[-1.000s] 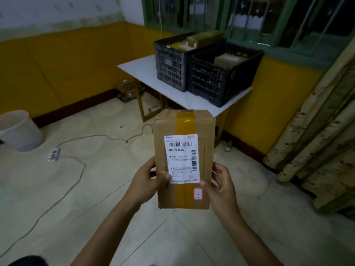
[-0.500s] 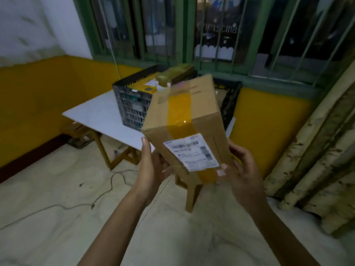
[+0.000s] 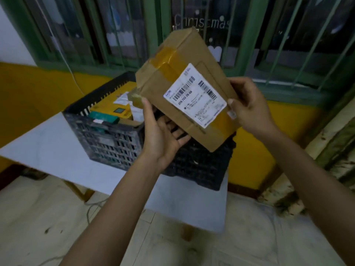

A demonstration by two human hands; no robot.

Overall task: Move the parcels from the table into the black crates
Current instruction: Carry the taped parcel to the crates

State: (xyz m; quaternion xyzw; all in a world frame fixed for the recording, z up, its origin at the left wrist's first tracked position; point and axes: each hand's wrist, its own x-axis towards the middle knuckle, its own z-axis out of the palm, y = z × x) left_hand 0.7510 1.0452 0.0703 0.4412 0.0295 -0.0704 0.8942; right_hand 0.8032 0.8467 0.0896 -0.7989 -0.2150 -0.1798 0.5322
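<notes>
Parcel [image 3: 184,89] tilted over the black crates [image 3: 107,143]: right hand [image 3: 249,110] fingers grasping its edge, left hand [image 3: 163,137] released, propping underneath.

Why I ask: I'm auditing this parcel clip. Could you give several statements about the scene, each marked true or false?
1. The left hand and the right hand are both on the box. True.
2. The box rests inside a crate. False: it is held tilted in the air.
3. The left crate contains parcels. True.
4. The right crate stands on the floor. False: it stands on the white table.
5. The box's label faces the camera. True.
</notes>
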